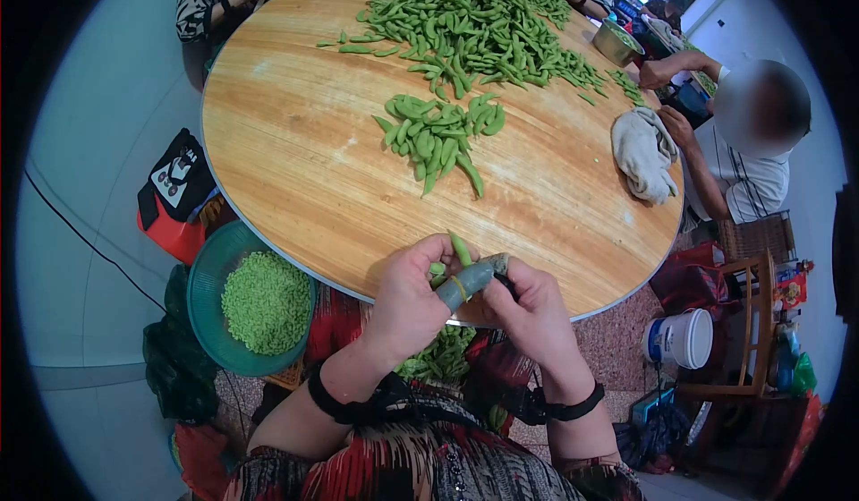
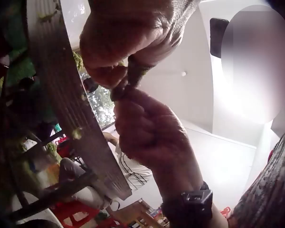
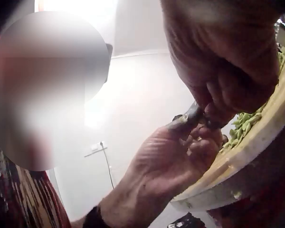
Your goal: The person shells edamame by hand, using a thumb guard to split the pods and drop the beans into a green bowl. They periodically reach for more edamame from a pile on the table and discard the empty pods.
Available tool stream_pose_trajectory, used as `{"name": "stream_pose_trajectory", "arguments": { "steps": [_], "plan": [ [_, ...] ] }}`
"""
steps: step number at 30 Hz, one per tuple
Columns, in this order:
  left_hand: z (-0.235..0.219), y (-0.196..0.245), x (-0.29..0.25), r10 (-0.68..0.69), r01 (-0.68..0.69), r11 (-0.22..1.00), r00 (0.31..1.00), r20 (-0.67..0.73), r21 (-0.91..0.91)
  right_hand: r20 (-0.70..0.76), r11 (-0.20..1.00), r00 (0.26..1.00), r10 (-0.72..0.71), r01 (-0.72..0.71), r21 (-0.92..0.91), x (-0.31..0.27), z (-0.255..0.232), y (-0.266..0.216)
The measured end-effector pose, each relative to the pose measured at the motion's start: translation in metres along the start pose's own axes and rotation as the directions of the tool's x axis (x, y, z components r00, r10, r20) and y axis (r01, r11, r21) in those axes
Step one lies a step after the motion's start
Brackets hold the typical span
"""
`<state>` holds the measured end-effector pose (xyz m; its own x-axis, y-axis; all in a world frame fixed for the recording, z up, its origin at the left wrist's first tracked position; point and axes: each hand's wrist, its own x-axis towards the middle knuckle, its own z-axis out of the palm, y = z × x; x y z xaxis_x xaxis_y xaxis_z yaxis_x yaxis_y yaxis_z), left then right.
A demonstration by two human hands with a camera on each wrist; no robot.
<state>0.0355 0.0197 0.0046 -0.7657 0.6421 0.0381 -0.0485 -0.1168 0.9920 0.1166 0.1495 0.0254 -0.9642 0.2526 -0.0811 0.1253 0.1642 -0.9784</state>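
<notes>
Both hands meet over the near edge of the round wooden table (image 1: 304,170). My left hand (image 1: 409,291) holds a green soybean pod (image 1: 460,249), which sticks up above its fingers. A grey thumb guard (image 1: 472,284) with a yellow band covers the left thumb. My right hand (image 1: 541,313) has its fingers bent, their tips right at the end of the guard; I cannot tell what they pinch. Ahead on the table lies a small heap of pods (image 1: 438,139), with a much larger pile (image 1: 474,27) behind it. The wrist views show the fingertips dark and close together.
Left below the table stands a green basin (image 1: 201,309) of shelled beans (image 1: 266,302). More pods (image 1: 443,353) lie below the table edge in front of me. A cloth (image 1: 642,155) rests at the right edge, near a seated person (image 1: 752,170). A white bucket (image 1: 689,338) stands at right.
</notes>
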Motion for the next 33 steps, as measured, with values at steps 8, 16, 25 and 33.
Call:
{"name": "stream_pose_trajectory", "arguments": {
  "steps": [8,16,25,33],
  "plan": [
    [-0.008,0.0,0.003,-0.129,0.151,0.962,0.986,0.108,-0.229,0.126,0.954,0.972,0.201,-0.223,0.2,0.009,-0.016,-0.002],
    [-0.007,0.001,0.007,0.108,-0.128,0.963,0.99,0.094,0.237,-0.056,0.891,0.949,-0.309,0.268,-0.367,0.022,-0.009,-0.003],
    [0.0,-0.008,0.009,-0.109,0.127,0.948,0.991,0.078,-0.291,-0.091,0.65,0.87,-0.484,0.288,-0.703,0.023,0.002,0.006],
    [-0.015,0.005,0.011,0.131,-0.156,0.922,0.987,0.093,0.355,0.019,0.976,0.994,0.106,-0.107,0.191,0.031,-0.014,-0.008]
  ]
}}
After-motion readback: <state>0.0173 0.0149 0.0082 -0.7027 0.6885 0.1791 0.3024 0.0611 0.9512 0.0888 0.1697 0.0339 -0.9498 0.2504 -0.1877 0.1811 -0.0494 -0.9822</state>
